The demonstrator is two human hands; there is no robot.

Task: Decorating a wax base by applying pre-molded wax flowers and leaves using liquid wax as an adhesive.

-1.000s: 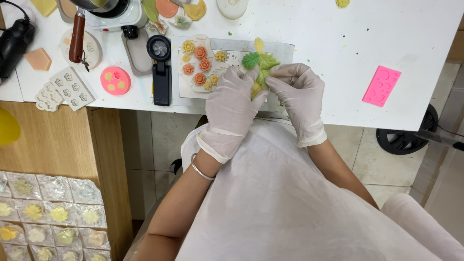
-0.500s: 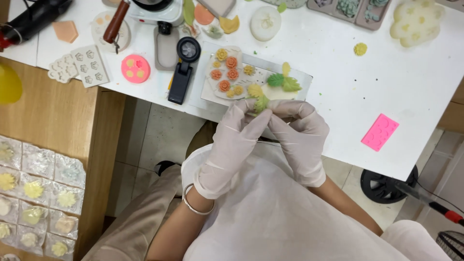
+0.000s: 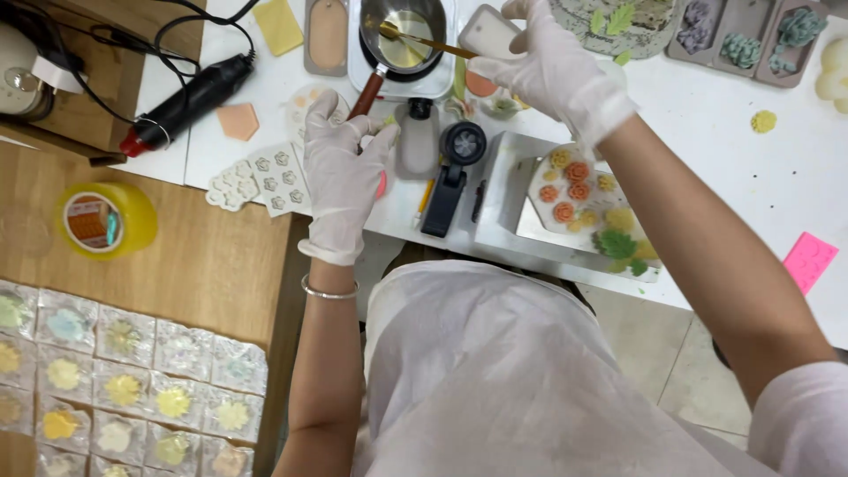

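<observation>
**Trainee:** Which step is this?

**Tech:** Judged from the layout, stirring or scooping at the pot (image 3: 402,35). The pot sits on a white base at the 12 o'clock edge of the table (image 3: 707,141). The right hand (image 3: 552,66) comes in from the pot's 3 o'clock and pinches the end of a gold spoon (image 3: 428,41). The spoon's bowl lies inside the pot.

**Trainee:** And the left hand?

**Tech:** The left hand (image 3: 344,172) lies at the pot's 7 o'clock, fingers together, over the end of the pot's wooden handle (image 3: 364,93). Whether it clasps the handle cannot be told.

**Trainee:** What is nearby?

**Tech:** A white mould (image 3: 265,177) is just beside the left hand at its 9 o'clock. A tray (image 3: 521,221) of coloured flower pieces sits at the pot's 5 o'clock.

**Trainee:** What does the next move call for?

**Tech:** Probably a steady pot, so a firm grip on the handle. The spoon should stay level, with any lift made slowly to avoid drips over the base.
</observation>
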